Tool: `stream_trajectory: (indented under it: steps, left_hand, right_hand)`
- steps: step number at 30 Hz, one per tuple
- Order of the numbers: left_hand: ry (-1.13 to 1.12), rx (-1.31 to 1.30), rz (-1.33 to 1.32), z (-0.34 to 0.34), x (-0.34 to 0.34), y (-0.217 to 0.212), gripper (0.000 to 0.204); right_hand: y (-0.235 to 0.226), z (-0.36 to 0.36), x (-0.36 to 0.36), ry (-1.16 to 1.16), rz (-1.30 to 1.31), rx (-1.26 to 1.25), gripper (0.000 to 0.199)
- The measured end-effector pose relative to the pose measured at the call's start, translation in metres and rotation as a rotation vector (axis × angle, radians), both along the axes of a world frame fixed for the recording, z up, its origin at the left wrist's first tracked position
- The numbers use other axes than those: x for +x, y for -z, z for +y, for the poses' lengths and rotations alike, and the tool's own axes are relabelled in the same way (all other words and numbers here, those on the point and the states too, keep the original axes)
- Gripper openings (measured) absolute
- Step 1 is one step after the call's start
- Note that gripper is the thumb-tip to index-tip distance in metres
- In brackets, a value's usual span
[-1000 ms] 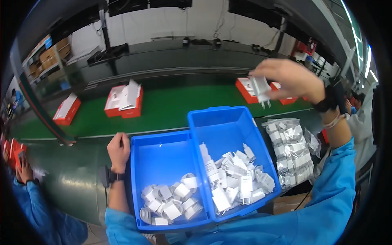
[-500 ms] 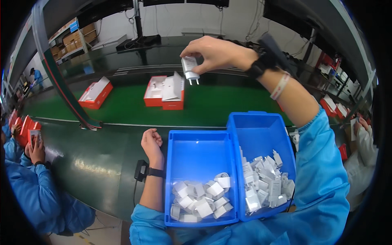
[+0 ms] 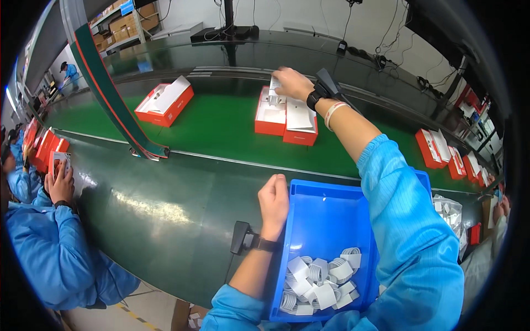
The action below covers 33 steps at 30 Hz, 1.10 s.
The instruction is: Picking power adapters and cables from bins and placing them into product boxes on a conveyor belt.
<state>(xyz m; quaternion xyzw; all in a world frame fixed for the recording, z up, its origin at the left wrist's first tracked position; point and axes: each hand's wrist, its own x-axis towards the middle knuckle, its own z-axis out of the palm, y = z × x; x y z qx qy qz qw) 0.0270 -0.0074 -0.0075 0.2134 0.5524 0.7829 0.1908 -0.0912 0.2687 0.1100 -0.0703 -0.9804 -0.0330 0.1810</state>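
My right hand (image 3: 292,84) is closed on a white charger plug (image 3: 274,92). It holds the plug prongs-down over the left part of an open red-and-white box (image 3: 270,127) on the green belt. A white flap or insert (image 3: 300,120) stands up from the box's right part. My left hand (image 3: 274,199) is curled into a fist beside the near blue bin, with nothing showing in it. Inside that blue bin (image 3: 322,189) lie several coiled white cables (image 3: 316,282) with white paper bands. The second blue bin (image 3: 423,179) is mostly hidden behind my right arm.
Another open red box (image 3: 165,107) sits left on the green belt (image 3: 221,129); several more (image 3: 433,149) stand far right. A slanted post (image 3: 110,105) rises at the left. A co-worker in blue (image 3: 49,248) holds a red box. A clear bag of white parts (image 3: 448,212) lies right.
My right hand has lowered the charger plug to the box on the belt. My left hand has closed further. The view has shifted, so the bins and boxes appear farther right or turned.
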Motion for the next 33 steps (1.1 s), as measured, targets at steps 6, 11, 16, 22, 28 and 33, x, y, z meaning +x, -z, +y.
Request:
stream_trajectory:
  steps: [6, 11, 16, 22, 28, 33]
  left_hand:
    - [0.012, -0.045, 0.021, 0.000, -0.001, 0.002, 0.035]
    - [-0.006, -0.082, 0.041, -0.002, -0.002, 0.000, 0.037]
    - [-0.025, -0.087, 0.054, -0.006, -0.002, -0.001, 0.036]
    - [0.040, -0.042, 0.056, 0.003, -0.001, 0.004, 0.032]
    - [0.037, -0.098, 0.045, 0.001, -0.013, 0.006, 0.037]
    - [0.075, -0.034, -0.004, 0.003, -0.013, -0.008, 0.037]
  right_hand:
    - [0.032, 0.019, -0.018, 0.058, -0.014, 0.032, 0.032]
    - [0.032, 0.028, -0.011, 0.138, -0.274, -0.043, 0.048]
    - [0.044, 0.022, -0.008, 0.165, -0.363, -0.064, 0.035]
    - [0.043, 0.029, 0.014, 0.135, -0.112, 0.247, 0.024]
    - [-0.058, -0.111, 0.111, -0.387, -0.359, -0.476, 0.024]
    - [-0.062, -0.181, 0.251, -0.488, -1.241, -0.476, 0.033]
